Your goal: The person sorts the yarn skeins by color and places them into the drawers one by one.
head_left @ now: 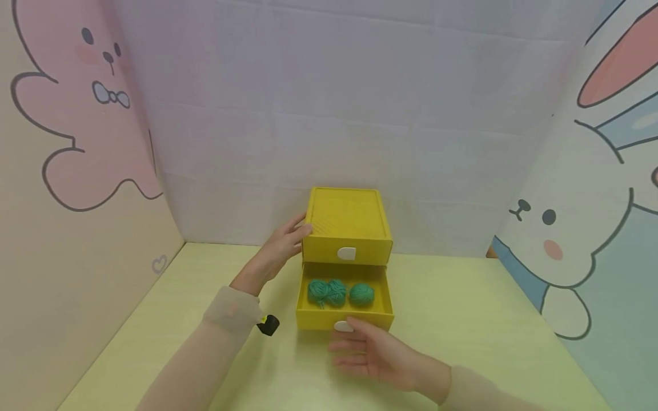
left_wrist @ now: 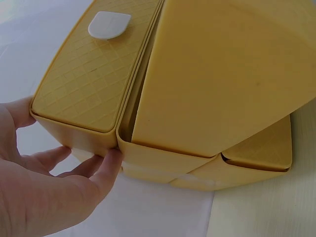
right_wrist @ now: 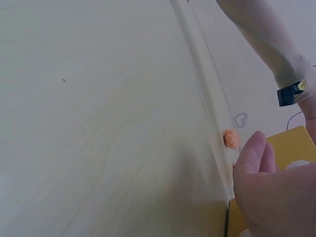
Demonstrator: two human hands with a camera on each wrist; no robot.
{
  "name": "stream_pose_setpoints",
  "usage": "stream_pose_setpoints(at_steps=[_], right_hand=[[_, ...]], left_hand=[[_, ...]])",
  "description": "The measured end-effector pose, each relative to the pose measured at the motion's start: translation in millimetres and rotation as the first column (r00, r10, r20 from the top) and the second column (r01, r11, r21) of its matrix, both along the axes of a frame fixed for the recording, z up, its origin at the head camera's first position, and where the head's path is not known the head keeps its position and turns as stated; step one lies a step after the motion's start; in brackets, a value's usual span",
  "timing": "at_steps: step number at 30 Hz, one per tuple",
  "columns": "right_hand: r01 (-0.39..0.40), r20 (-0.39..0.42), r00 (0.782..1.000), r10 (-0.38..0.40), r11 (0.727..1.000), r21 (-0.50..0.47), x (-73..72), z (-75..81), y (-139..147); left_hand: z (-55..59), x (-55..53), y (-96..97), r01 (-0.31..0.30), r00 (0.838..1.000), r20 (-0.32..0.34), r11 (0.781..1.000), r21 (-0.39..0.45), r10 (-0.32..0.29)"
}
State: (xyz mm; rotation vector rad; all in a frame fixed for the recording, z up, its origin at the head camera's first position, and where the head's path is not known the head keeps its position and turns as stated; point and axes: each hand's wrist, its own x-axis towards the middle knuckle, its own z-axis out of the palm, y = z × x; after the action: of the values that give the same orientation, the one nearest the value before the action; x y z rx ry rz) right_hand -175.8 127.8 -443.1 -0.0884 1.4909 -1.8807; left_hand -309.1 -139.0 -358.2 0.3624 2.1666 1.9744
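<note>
Soft diffuse light, greyer right wrist view, faint shadow on the table (right_wrist: 108, 128)

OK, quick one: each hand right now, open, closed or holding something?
Left hand: open, touching the side of the yellow drawer unit.
Right hand: open, at the white handle of the lower drawer; contact unclear.
</note>
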Motion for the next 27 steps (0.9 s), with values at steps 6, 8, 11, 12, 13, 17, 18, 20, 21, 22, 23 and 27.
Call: stream_pose_setpoints(at_steps=[6, 8, 11, 12, 13, 17, 18, 20, 21, 22, 23, 27], right_hand=[[0.035, 0.007, 0.999, -0.035, 0.999, -0.016, -4.4, -0.9, -2], [0.044, -0.001, 0.999, -0.044, 0.999, -0.015, -6.3, -1.5, -2], [0.049, -0.012, 0.999, -0.05, 0.999, -0.012, -8.7, -2.0, -2], [0.05, -0.015, 0.999, -0.05, 0.999, -0.012, -9.4, -2.0, -2], [0.05, -0.015, 0.999, -0.05, 0.999, -0.013, -10.3, -2.0, -2], [0.051, -0.027, 0.998, -0.051, 0.998, -0.021, -15.5, -2.1, -1], [0.052, -0.031, 0.998, -0.053, 0.998, -0.022, -17.2, -2.1, -1], [0.055, -0.045, 0.997, -0.056, 0.998, -0.021, -21.0, -1.9, -2], [0.056, -0.049, 0.997, -0.057, 0.998, -0.02, -23.0, -1.9, -2], [0.056, -0.056, 0.997, -0.057, 0.998, -0.018, -24.8, -1.7, -2], [0.058, -0.062, 0.996, -0.058, 0.998, -0.016, -26.9, -1.8, -2], [0.058, -0.072, 0.996, -0.059, 0.998, -0.014, -35.3, -1.5, -3]], left_hand=[[0.0, -0.7, 0.6, 0.006, 1.0, -0.008, 1.0, 0.007, -0.006], [0.0, -0.6, 0.6, 0.003, 1.0, -0.007, 1.0, 0.008, -0.003], [-0.3, -0.7, 0.2, 0.004, 1.0, -0.006, 1.0, 0.008, -0.004], [-0.4, -0.8, 0.1, 0.004, 1.0, -0.004, 1.0, 0.011, -0.004], [-0.7, -1.2, -0.2, 0.006, 1.0, -0.005, 1.0, 0.011, -0.005], [-1.1, -1.9, -0.5, 0.006, 1.0, -0.002, 1.0, 0.017, -0.006], [-0.9, -1.6, -0.5, 0.006, 1.0, -0.001, 1.0, 0.018, -0.006], [-0.7, -1.5, -0.4, 0.009, 1.0, -0.004, 1.0, 0.019, -0.008], [-0.7, -1.5, -0.2, 0.009, 1.0, -0.004, 1.0, 0.02, -0.008], [-0.5, -1.3, -0.1, 0.009, 1.0, -0.005, 1.0, 0.021, -0.009], [-0.5, -1.2, -0.1, 0.011, 1.0, -0.006, 1.0, 0.023, -0.01], [-0.2, -1.0, 0.2, 0.016, 1.0, -0.008, 0.999, 0.029, -0.016]])
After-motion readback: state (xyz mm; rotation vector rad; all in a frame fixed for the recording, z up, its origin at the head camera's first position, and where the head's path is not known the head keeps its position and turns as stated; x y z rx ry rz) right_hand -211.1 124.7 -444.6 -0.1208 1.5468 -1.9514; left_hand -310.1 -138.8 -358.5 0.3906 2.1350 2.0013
